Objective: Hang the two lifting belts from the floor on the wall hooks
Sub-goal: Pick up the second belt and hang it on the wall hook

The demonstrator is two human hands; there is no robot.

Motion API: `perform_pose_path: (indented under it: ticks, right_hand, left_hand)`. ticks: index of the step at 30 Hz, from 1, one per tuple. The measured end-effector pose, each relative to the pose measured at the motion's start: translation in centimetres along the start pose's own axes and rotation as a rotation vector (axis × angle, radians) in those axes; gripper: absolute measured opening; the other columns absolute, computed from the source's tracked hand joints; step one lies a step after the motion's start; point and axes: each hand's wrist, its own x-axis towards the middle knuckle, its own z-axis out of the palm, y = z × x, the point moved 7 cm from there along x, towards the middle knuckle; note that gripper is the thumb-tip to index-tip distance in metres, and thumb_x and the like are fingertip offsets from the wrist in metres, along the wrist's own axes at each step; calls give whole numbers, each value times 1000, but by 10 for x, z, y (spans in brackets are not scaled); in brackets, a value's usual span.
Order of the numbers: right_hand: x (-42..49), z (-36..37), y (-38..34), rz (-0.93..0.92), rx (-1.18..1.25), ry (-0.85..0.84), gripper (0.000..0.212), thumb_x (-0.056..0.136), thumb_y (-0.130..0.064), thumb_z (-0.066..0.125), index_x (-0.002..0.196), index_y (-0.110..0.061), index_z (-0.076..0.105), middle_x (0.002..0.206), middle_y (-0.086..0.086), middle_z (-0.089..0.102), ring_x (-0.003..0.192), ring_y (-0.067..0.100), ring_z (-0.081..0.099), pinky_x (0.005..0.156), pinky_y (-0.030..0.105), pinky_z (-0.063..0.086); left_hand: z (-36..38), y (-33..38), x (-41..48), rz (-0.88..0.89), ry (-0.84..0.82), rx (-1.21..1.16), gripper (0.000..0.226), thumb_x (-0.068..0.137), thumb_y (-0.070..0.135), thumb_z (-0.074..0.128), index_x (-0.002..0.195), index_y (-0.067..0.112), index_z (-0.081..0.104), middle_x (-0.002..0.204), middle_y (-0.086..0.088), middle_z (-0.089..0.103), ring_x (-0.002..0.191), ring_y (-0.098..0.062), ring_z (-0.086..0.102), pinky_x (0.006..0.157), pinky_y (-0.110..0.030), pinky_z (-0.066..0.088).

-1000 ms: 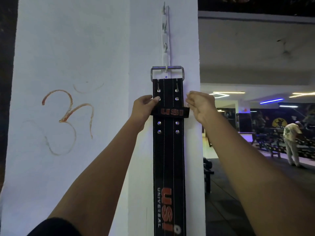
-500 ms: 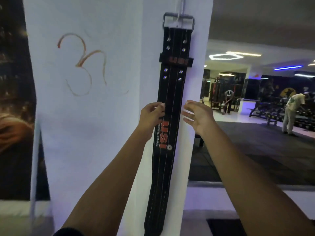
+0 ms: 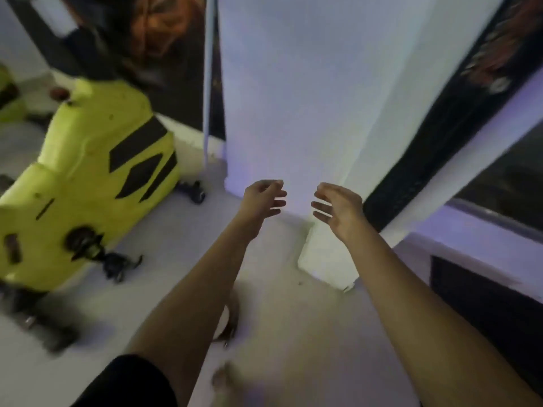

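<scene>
A black lifting belt (image 3: 426, 136) hangs down the right face of the white pillar (image 3: 308, 98), its lower end near the floor. The wall hooks are out of view above. My left hand (image 3: 263, 201) and my right hand (image 3: 338, 207) hover side by side in front of the pillar's base, fingers apart, holding nothing. Neither hand touches the belt. On the pale floor a brown curved strap-like thing (image 3: 232, 321) peeks out from behind my left forearm; the blur leaves it unclear whether it is a belt.
A large yellow-green machine housing (image 3: 88, 177) with black panels stands on the floor at the left. A dark mat (image 3: 484, 306) lies at the right beyond a raised ledge. Dark pictures hang on the wall behind the pillar.
The view has swung sharply down from the hung belt to the floor. Both hands have left the belt and dropped, open, toward the pillar's base.
</scene>
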Motion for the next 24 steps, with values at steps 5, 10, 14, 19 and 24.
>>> perform_pose_path:
  ticks: [5, 10, 14, 19, 24]
  right_hand:
    - [45, 92, 105, 188, -45, -81, 12, 86, -5, 59, 80, -16, 60, 76, 6, 60, 64, 22, 58, 61, 31, 49]
    - [107, 171, 230, 338, -146, -125, 15, 86, -5, 58, 78, -17, 58, 74, 5, 58, 62, 20, 57, 59, 29, 47]
    - [162, 196, 356, 444, -280, -133, 21, 87, -1, 54, 74, -17, 57, 69, 6, 55, 59, 19, 53, 56, 28, 44]
    - [232, 184, 523, 454, -602, -214, 19, 81, -1, 62, 73, -18, 62, 65, 9, 56, 58, 21, 54, 62, 32, 49]
    - [274, 158, 659, 412, -930, -406, 19, 78, -5, 67, 97, -6, 69, 91, 13, 63, 89, 23, 59, 92, 41, 49]
  left_hand:
    - [-102, -90, 33, -190, 160, 15, 13, 93, 25, 51, 98, 14, 57, 88, -4, 61, 71, -17, 59, 67, -27, 48]
    - [-194, -207, 77, -372, 278, 49, 14, 94, 22, 51, 101, 12, 57, 82, -1, 60, 70, -17, 58, 70, -30, 48]
    - [-242, -335, 98, -551, 342, 77, 13, 93, 19, 52, 86, 12, 60, 74, -1, 60, 66, -17, 57, 58, -26, 45]
    - [-256, -510, 112, -784, 386, -7, 25, 93, 14, 50, 68, 17, 55, 69, -2, 55, 58, -14, 50, 53, -23, 39]
    - [-244, -650, 113, -898, 445, -22, 29, 88, 6, 51, 63, 20, 55, 65, -2, 53, 70, -23, 50, 62, -27, 40]
